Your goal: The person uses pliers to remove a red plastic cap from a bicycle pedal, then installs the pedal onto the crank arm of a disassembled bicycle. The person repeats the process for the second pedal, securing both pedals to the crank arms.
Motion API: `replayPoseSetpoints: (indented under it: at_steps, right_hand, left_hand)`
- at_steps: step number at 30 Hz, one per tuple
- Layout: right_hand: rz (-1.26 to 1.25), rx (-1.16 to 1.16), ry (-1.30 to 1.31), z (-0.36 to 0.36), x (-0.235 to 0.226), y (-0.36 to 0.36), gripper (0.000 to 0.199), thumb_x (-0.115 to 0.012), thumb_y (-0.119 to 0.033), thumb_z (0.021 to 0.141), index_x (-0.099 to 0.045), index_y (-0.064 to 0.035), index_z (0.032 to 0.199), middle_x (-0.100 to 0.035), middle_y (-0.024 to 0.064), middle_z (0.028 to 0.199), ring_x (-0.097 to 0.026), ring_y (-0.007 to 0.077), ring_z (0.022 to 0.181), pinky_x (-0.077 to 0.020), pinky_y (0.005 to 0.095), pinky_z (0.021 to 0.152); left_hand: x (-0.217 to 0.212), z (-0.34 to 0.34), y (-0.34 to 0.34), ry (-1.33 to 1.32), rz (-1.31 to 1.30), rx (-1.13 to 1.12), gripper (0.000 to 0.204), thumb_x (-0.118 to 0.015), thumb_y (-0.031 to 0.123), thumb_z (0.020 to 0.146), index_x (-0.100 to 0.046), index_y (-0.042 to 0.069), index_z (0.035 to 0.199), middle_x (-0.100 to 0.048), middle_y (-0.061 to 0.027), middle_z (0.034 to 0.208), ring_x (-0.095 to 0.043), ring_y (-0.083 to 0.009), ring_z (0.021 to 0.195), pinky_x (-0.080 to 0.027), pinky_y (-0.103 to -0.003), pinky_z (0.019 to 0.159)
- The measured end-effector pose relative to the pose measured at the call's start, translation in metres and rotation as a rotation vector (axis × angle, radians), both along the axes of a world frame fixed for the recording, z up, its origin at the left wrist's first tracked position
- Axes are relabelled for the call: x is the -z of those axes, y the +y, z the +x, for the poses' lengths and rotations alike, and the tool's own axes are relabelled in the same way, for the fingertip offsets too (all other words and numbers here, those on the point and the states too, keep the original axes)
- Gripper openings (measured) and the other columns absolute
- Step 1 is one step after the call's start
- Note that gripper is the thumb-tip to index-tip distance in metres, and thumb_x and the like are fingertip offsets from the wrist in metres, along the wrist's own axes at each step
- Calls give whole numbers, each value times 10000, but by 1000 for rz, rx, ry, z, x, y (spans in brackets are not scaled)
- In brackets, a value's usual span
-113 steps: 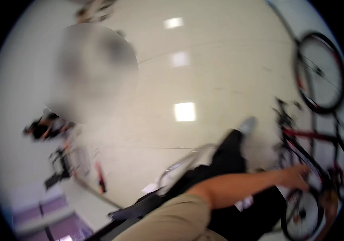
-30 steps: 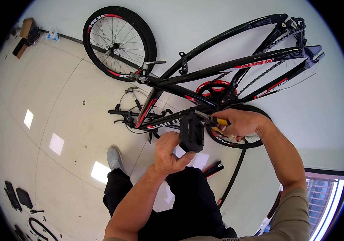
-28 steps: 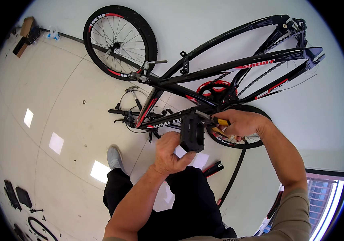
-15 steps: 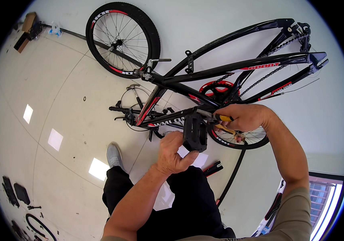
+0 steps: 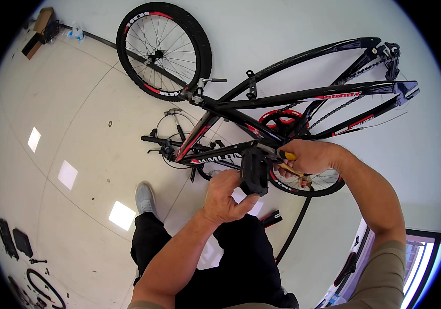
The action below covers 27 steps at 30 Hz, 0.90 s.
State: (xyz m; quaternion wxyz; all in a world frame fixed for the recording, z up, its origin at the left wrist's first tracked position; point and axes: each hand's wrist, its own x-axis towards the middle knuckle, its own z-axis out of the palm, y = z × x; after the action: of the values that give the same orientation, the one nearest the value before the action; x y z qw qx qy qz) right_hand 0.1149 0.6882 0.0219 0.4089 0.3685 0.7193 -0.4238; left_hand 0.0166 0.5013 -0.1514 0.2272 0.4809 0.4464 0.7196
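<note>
A black bicycle pedal (image 5: 254,172) is gripped in my left hand (image 5: 226,198), with the thumb under its lower end and the fingers along its left side. My right hand (image 5: 310,156) is closed around yellow-handled pliers (image 5: 288,155). The metal jaws of the pliers point left and meet the pedal's upper right side; exactly what they bite on is hidden. Just beyond both hands is the black bicycle frame (image 5: 282,98) with red and white markings, turned on its side. Its red chainring (image 5: 283,119) shows above my right hand.
A detached wheel (image 5: 163,51) leans against the wall at the back left. Handlebars (image 5: 166,147) lie on the floor left of the frame, and another wheel (image 5: 308,186) is behind my right hand. Small black parts (image 5: 22,242) and a cardboard box (image 5: 44,20) sit farther left.
The whole view has shifted slightly, so the frame and wheel sit a little lower and farther right. Both hands keep their grips on the pedal and the pliers.
</note>
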Motion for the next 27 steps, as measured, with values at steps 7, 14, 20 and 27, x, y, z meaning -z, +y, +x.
replayPoseSetpoints:
  at_steps: [7,14,20,27]
  right_hand:
    - [0,-20,-159,-22,-4,-4,206,-399,6,950,-603,2,976,-624,49,878,-599,142,833,-489,297,771]
    - [-8,-68,-218,-30,7,-2,187,-416,-18,937,-603,-1,940,-624,30,821,-600,130,750,-484,292,682]
    - [29,-186,-263,-42,0,1,176,-444,-40,911,-616,-8,930,-642,23,799,-630,116,709,-503,292,609]
    - [72,-215,-367,-56,-9,0,176,-447,-15,889,-622,-2,901,-641,30,779,-642,129,688,-522,294,602]
  left_hand:
    - [0,-8,-6,-2,-56,43,238,-735,228,772,-640,33,871,-606,-107,720,-595,-296,624,-467,-380,560]
    - [0,-10,-13,-80,-128,36,202,-727,208,769,-643,33,824,-607,-124,703,-590,-313,618,-472,-383,561]
    - [0,-9,-19,-155,-211,102,217,-720,219,795,-648,21,846,-618,-138,718,-601,-320,634,-479,-385,580]
    - [-10,-11,-20,-193,-204,147,214,-705,205,826,-661,11,905,-650,-158,772,-626,-331,675,-501,-376,625]
